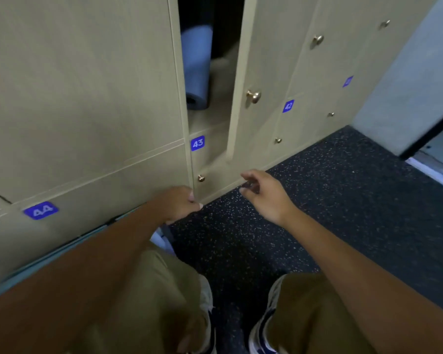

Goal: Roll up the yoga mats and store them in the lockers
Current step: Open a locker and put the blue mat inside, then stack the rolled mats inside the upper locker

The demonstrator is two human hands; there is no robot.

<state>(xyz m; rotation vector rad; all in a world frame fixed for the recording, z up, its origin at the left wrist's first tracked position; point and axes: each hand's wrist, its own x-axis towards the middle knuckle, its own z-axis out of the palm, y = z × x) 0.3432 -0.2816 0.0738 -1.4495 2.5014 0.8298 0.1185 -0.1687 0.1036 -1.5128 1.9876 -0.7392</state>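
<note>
Speckled dark floor [317, 200], tan lockers. Blue rolled mat [196, 67] inside open locker, door [237, 80] ajar. My left hand [177, 204] curled, right hand [264, 192] loosely bent, both empty. Door unshut: mat could tip out.

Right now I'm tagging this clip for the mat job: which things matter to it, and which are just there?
Job:
blue mat, rolled, inside the open locker
locker door, ajar
left hand
right hand

Just there:
label 43
label 44
label 42
brass knob
speckled floor
</note>
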